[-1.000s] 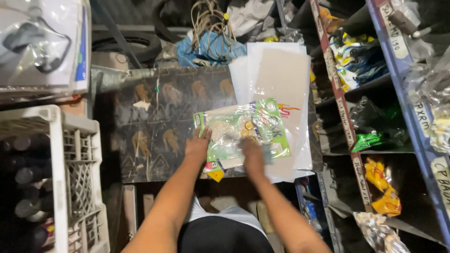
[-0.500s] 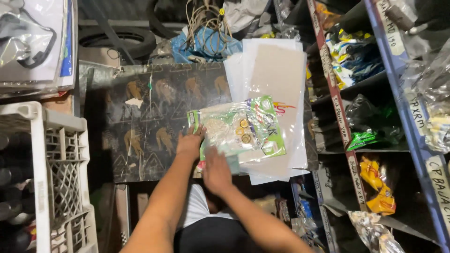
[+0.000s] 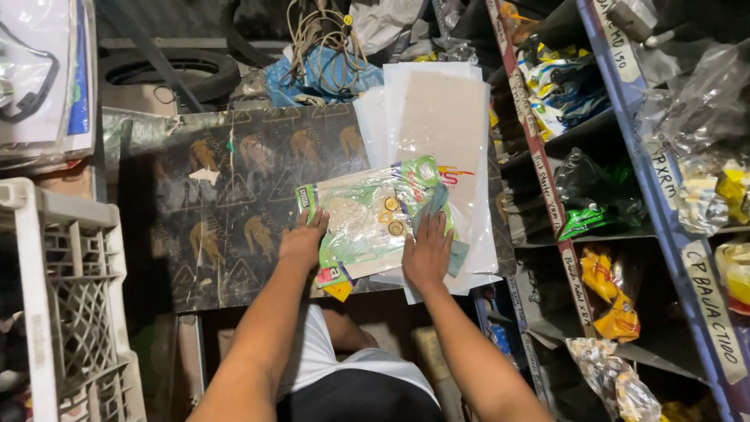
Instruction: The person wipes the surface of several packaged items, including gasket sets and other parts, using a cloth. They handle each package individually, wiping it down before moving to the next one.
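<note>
Hands lie flat on a clear plastic packet [image 3: 367,223] holding small brass rings, on the dark patterned board [image 3: 226,203]. Left hand [image 3: 303,242] pins its left edge, fingers extended, grasping nothing. Right hand [image 3: 426,252] presses a blue-grey cloth [image 3: 439,209] onto its right side, fingers spread. For clean wiping, anchor firmly and stroke outward over the white sheets [image 3: 437,117].

Clear green-edged plastic packet [image 3: 367,223], flat on white sheets [image 3: 445,117], small brass rings inside
</note>
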